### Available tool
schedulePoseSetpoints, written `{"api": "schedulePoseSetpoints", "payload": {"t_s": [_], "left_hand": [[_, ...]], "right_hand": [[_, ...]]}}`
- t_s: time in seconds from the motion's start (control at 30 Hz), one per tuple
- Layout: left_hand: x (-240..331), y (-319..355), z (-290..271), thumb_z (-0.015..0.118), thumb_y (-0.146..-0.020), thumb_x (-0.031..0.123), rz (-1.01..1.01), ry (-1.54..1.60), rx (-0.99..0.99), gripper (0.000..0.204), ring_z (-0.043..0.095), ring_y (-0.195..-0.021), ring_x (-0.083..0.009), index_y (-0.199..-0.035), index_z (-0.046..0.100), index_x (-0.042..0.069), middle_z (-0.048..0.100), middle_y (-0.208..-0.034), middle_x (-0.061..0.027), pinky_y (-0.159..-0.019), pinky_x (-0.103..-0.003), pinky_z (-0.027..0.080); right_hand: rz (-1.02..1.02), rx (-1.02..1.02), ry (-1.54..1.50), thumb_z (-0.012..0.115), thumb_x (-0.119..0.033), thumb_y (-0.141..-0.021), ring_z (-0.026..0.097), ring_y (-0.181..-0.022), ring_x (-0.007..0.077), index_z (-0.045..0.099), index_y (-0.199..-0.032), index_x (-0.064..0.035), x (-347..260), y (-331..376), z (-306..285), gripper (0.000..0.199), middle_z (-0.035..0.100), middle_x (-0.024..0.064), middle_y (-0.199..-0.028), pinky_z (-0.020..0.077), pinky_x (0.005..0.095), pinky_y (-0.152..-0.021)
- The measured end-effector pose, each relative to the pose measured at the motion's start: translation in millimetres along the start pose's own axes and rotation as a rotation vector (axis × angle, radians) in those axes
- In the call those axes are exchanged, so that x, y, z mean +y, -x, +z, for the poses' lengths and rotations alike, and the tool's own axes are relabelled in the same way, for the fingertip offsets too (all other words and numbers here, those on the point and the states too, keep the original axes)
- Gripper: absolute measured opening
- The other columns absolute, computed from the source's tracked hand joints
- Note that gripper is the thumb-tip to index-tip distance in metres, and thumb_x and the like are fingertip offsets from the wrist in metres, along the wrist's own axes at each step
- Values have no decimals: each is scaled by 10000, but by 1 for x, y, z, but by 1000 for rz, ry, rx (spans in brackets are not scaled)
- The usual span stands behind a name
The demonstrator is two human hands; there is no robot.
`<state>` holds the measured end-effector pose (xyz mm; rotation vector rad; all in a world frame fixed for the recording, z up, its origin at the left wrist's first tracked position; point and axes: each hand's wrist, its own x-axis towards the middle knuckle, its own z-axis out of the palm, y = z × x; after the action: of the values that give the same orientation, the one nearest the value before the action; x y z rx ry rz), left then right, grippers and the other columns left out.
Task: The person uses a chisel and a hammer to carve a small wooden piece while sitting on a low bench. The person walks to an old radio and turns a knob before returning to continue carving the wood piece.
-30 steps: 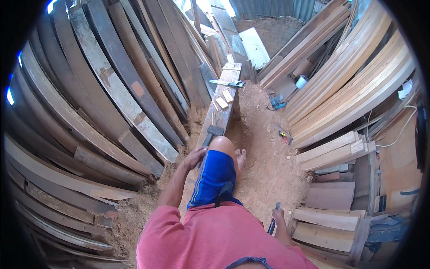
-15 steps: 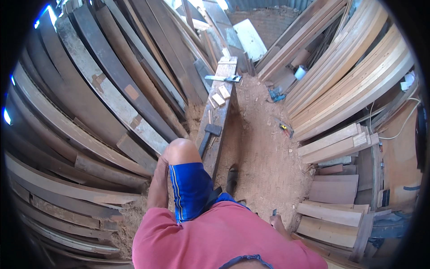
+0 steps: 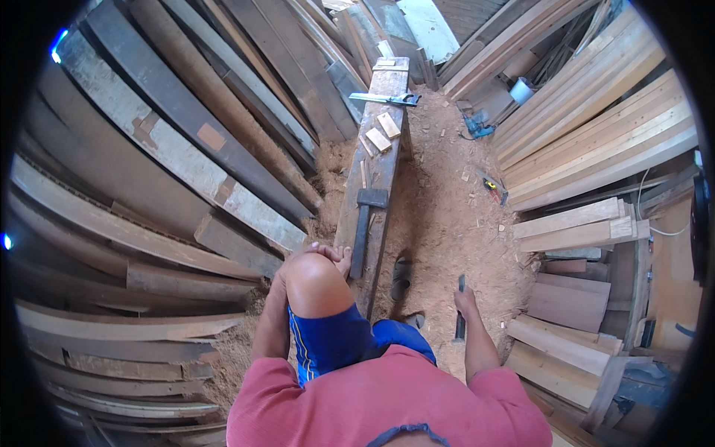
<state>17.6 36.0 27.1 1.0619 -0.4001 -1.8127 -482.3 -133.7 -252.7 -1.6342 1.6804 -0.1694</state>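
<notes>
My left hand (image 3: 339, 258) shows past my raised knee, partly hidden by it. Its fingers are apart, at the left edge of the wooden bench (image 3: 348, 223), with nothing visible in them. A mallet (image 3: 363, 231) with a dark, blocky head and long handle lies on the bench just beyond that hand. Out to the right, my right hand (image 3: 466, 302) is closed around a slim dark hand tool (image 3: 459, 328). The tool points up and down in the view, one end above my fist and a wider, pale-edged end below. I cannot make out its exact kind.
Farther along the bench lie a handsaw (image 3: 386, 98) and small wood blocks (image 3: 378, 139). A blue power tool (image 3: 477, 125) and a yellow-and-red tool (image 3: 491, 186) lie on the shaving-covered floor (image 3: 447, 216). Boards (image 3: 223, 112) lean at left; stacked timber (image 3: 596, 127) stands at right.
My left hand has come into view beyond the knee, at the bench edge. My right hand has reached forward with the dark tool, and more of it shows. The view has shifted.
</notes>
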Motion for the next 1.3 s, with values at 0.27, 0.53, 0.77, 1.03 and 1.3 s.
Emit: {"api": "schedulePoseSetpoints", "payload": {"t_s": [0.27,0.53,0.77,1.03,1.3], "left_hand": [[43,-128,-26,628,-897,286,97,-934,314,358,633,-911,-226,-1105,577,-1,652,-963,-139,-794,-315,495],[130,-330,-94,654,-818,349,148,-1666,334,607,461,-1253,-398,-1291,482,10,505,-1294,-292,-1033,-501,380],[146,-433,-161,632,-787,191,257,-1997,442,643,269,-1376,-455,-1384,415,88,324,-1473,-247,-1116,-517,253],[161,-478,-147,693,-700,152,352,-2240,221,690,345,-1327,-438,-1342,447,96,406,-1405,-227,-1112,-519,255],[186,-390,-104,532,-812,219,591,-1784,259,509,494,-1217,-347,-1265,497,-11,563,-1226,-231,-1043,-498,352]], "right_hand": [[-84,-269,-178,536,-262,-870,569,-611,250,569,-848,5,-169,8,54,270,572,129,-660,451,412,-574],[230,-176,-207,541,-236,-852,588,-671,252,567,-881,22,-123,66,55,262,596,147,-717,462,417,-628],[700,82,-242,519,-185,-910,559,-545,213,558,-878,-8,-103,152,26,184,552,98,-640,455,384,-507],[689,119,-219,530,-163,-911,495,-465,147,536,-865,-42,-31,229,77,130,503,40,-600,382,327,-414],[501,55,2,517,-270,-893,618,-852,369,558,-977,35,-127,139,51,319,619,245,-860,473,447,-782]]}}
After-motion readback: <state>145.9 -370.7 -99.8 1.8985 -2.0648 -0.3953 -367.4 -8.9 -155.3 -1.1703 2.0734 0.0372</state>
